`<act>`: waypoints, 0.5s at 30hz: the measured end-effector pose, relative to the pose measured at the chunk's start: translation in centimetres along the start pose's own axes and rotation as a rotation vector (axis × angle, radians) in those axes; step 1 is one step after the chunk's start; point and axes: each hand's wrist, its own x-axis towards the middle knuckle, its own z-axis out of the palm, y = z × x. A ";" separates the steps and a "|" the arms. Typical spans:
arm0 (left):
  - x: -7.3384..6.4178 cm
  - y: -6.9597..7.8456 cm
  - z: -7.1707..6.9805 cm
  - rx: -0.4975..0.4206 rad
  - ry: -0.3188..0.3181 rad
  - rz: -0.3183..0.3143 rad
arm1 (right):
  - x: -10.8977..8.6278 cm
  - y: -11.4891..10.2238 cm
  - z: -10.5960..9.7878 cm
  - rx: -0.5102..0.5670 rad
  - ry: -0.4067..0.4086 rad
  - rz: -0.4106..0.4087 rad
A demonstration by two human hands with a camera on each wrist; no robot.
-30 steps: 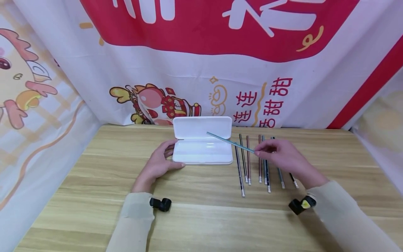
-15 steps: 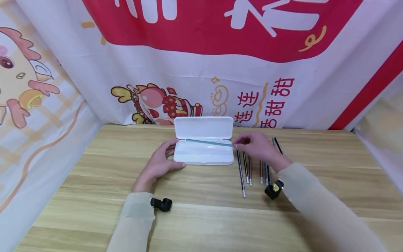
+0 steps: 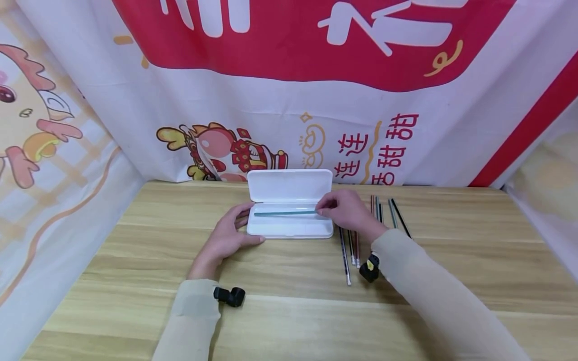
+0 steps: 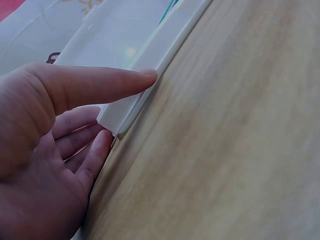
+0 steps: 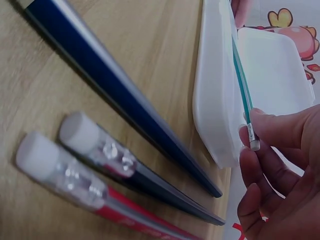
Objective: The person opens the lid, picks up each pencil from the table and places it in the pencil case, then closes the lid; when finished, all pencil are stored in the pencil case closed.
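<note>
A white pencil case (image 3: pixel 298 231) lies on the table with its lid (image 3: pixel 289 185) raised at the back. My left hand (image 3: pixel 227 233) holds the case's left end, thumb over the front rim and the other fingers along the end; the left wrist view shows this closely. Between thumb and fingertips, my right hand (image 3: pixel 347 209) pinches a teal pencil (image 3: pixel 284 213) near its white eraser. That pencil lies lengthwise over the case's open tray, its other end toward the left. Whether it touches the tray floor is hard to tell.
Right of the case lie several pencils, among them a dark blue pencil (image 5: pixel 110 82) and a red pencil (image 5: pixel 135 212). My right forearm covers part of them. A printed cloth (image 3: pixel 280 95) hangs behind the wooden table (image 3: pixel 289 311).
My right hand has moved left from above the loose pencils to the case's right end, bringing the teal pencil down over the tray and level. The left hand stays in place.
</note>
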 end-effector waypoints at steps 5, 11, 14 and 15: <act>0.0 0.1 0.0 0.001 0.000 0.001 | 0.3 0.0 0.4 0.007 -0.003 -0.008; 0.0 0.0 0.0 0.001 0.002 0.010 | 0.6 0.2 0.6 -0.015 0.003 -0.010; -0.1 -0.1 0.0 -0.004 0.000 0.019 | 0.8 0.2 0.7 -0.022 0.003 0.007; -0.1 -0.1 0.0 -0.004 -0.001 0.020 | 0.8 0.3 0.7 -0.022 0.002 0.015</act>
